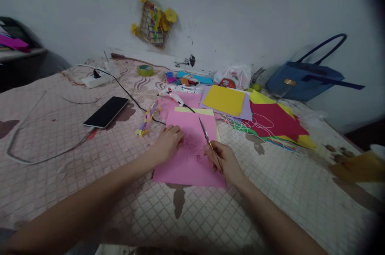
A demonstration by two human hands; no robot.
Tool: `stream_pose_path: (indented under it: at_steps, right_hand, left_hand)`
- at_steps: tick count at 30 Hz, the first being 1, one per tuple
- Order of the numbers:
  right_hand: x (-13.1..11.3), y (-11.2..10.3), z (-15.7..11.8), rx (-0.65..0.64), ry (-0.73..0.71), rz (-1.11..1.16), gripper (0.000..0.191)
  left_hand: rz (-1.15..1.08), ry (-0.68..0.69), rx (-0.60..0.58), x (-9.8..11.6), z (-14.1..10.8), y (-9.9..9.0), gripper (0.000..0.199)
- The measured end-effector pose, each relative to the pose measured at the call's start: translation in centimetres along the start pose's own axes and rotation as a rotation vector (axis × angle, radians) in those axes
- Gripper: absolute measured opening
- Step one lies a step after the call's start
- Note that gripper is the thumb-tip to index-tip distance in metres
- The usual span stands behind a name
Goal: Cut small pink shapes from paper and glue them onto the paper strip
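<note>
A pink sheet lies on the patterned tablecloth, with a pale yellow sheet showing beyond its far edge. Small pink scraps are on the pink sheet between my hands. My left hand rests on the sheet's left side, its fingers curled; whatever they may hold is hidden. My right hand is closed around metal scissors, whose blades point away and slightly left above the sheet.
Behind the sheets lie a glue gun, green tape and markers. At the left are a phone, cables and a power strip. Yellow paper, red paper, white string and a blue bag stand right.
</note>
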State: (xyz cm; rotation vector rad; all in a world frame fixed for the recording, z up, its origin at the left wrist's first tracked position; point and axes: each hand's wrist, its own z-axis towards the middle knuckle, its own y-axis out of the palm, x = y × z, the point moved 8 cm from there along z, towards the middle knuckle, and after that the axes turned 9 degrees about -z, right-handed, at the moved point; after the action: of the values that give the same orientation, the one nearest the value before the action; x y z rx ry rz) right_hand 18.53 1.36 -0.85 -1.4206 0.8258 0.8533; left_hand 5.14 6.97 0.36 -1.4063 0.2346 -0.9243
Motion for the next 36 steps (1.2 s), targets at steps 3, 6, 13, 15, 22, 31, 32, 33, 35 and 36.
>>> stream_pose_path:
  at_steps: [3, 6, 13, 15, 22, 31, 32, 33, 35, 36]
  right_hand:
    - [-0.3, -0.2, 0.0, 0.012, -0.015, 0.004, 0.034]
    - [-0.2, -0.3, 0.1, 0.021, -0.015, 0.016, 0.035]
    - [0.3, -0.3, 0.4, 0.033, -0.008, 0.023, 0.035]
    - [0.3, -0.4, 0.3, 0.038, -0.008, 0.015, 0.035]
    - [-0.2, -0.3, 0.2, 0.049, -0.001, 0.101, 0.031]
    - [-1.0, 0.5, -0.1, -0.028, 0.004, 0.141, 0.020]
    - [-1.1, 0.5, -0.2, -0.029, 0.001, 0.140, 0.019]
    - [-1.1, 0.5, -0.2, -0.027, -0.002, 0.145, 0.018]
    - [-1.2, 0.4, -0.3, -0.013, -0.006, 0.156, 0.016]
    - [-1.2, 0.3, -0.3, -0.001, -0.007, 0.160, 0.015]
  left_hand:
    - [-0.016, 0.002, 0.013, -0.1, 0.0, -0.3, 0.006]
    - [0.006, 0.028, 0.017, 0.2, 0.0, -0.7, 0.009]
    - [0.191, 0.140, -0.043, 1.9, -0.3, -0.8, 0.017]
    - [0.178, 0.140, -0.039, 1.9, -0.2, -1.1, 0.017]
    - [-0.393, -0.001, 0.064, 1.6, 0.1, -2.5, 0.016]
    - [-0.943, -0.114, -0.163, 3.0, -0.5, 0.2, 0.017]
    - [-0.979, -0.127, -0.164, 3.0, -0.5, 0.2, 0.017]
    - [-1.015, -0.143, -0.165, 3.0, -0.5, 0.3, 0.017]
    - [-1.092, -0.179, -0.177, 2.9, -0.6, 0.6, 0.017]
    - [-1.134, -0.196, -0.187, 2.9, -0.7, 0.9, 0.017]
